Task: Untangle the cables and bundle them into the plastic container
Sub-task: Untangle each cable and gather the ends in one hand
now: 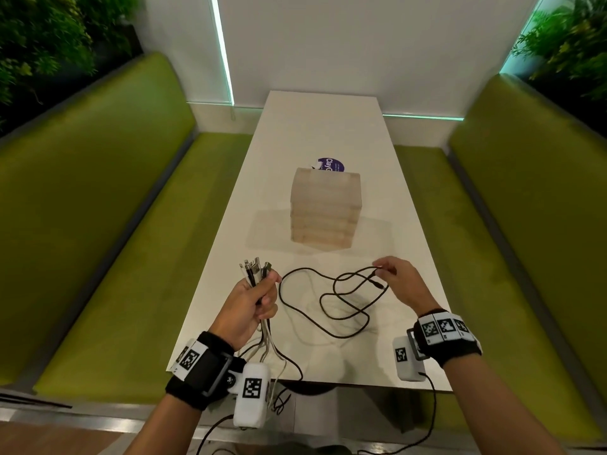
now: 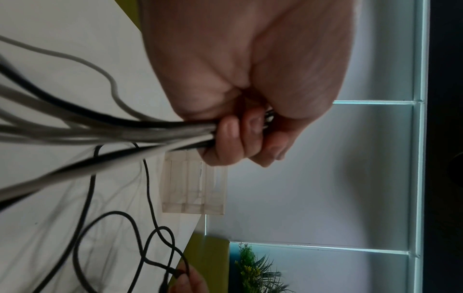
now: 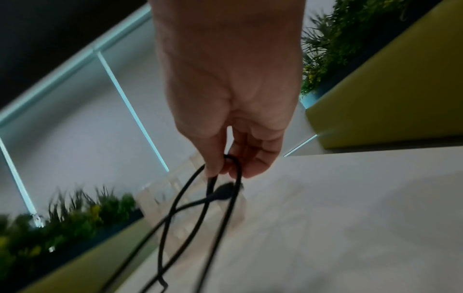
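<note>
The left hand (image 1: 253,303) grips a bundle (image 1: 254,270) of cable ends upright over the table (image 1: 328,126). A black cable (image 1: 328,307) loops across to the right hand (image 1: 402,284), which pinches it; the container (image 1: 325,208) stands behind, apart from both

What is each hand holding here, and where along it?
Left hand grips a bundle of cables just below their connector ends. Right hand pinches the black cable at a loop near its plug.

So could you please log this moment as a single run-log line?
left hand: grips cable bundle | right hand: pinches black cable | plastic container: on table, no cables visible inside
</note>
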The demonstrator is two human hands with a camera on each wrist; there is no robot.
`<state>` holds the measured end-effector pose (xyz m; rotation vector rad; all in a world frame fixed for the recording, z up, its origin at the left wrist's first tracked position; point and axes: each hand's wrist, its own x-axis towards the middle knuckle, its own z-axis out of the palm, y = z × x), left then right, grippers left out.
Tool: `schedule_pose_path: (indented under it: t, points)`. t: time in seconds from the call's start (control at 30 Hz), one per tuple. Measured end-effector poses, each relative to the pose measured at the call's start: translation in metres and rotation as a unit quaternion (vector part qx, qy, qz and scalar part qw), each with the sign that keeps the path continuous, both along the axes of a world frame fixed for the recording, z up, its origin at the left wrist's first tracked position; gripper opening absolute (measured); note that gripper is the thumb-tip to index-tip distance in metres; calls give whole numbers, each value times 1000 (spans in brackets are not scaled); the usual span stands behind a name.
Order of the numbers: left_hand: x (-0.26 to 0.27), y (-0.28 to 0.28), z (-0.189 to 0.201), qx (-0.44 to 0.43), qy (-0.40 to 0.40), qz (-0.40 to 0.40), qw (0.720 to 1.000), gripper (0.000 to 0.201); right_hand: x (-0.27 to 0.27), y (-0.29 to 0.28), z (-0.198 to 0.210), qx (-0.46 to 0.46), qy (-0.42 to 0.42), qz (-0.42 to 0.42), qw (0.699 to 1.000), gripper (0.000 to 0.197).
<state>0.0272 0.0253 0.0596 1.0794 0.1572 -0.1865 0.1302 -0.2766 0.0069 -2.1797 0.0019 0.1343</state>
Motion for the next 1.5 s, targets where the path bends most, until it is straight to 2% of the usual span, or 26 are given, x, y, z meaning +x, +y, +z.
schedule_pose_path:
  t: [0.17,0.37,0.5,0.67,0.8,0.97,1.2,1.3,1.43,1.5]
  points:
    - [5,-6,2,23,11,8,1000,15,-8,10,33,98,-31,44,994,19]
    - [24,-31,-3,160,7,-13,987,10,-20,35,62,261,-25,95,960,13]
    - [26,-48,-4,248,-11,-73,966,12,-26,48,68,288,-21,118,950,12]
    - [27,-45,-7,255,-10,-62,965,14,-25,41,67,315,-14,98,944,12]
    - [27,-51,-8,298,-31,-63,952,15,-24,46,71,345,-9,99,933,12]
    - [28,-48,-14,308,-44,19,950,19,-23,46,73,346,-3,109,932,14]
    - [25,-49,-12,295,-45,1,954,3,-23,46,71,352,14,123,928,13]
    - [23,-46,-9,273,-57,38,960,4,-23,42,71,342,21,109,933,11]
    - [23,-35,-7,235,-36,119,964,18,-14,28,58,277,23,7,961,6]
    - [26,-27,-7,222,-12,143,964,24,-8,14,44,180,33,-30,983,14]
